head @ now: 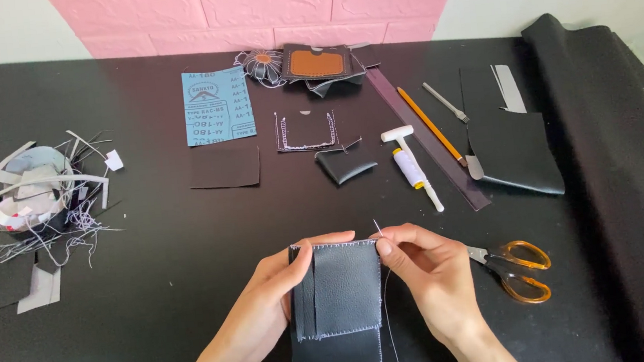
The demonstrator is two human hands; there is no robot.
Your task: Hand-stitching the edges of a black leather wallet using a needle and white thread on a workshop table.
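- The left hand (pixel 271 308) is clamping the black leather piece (pixel 341 293) in a closed grip at its left edge, low on the counter (pixel 156 252), near the orange-handled scissors (pixel 515 265).
- The right hand (pixel 429 269) is pinching the needle (pixel 379 229) at the piece's top right corner; a slip is likely to prick a finger.
- The thread (pixel 390 332) is trailing loose below the piece and could tangle or snag.
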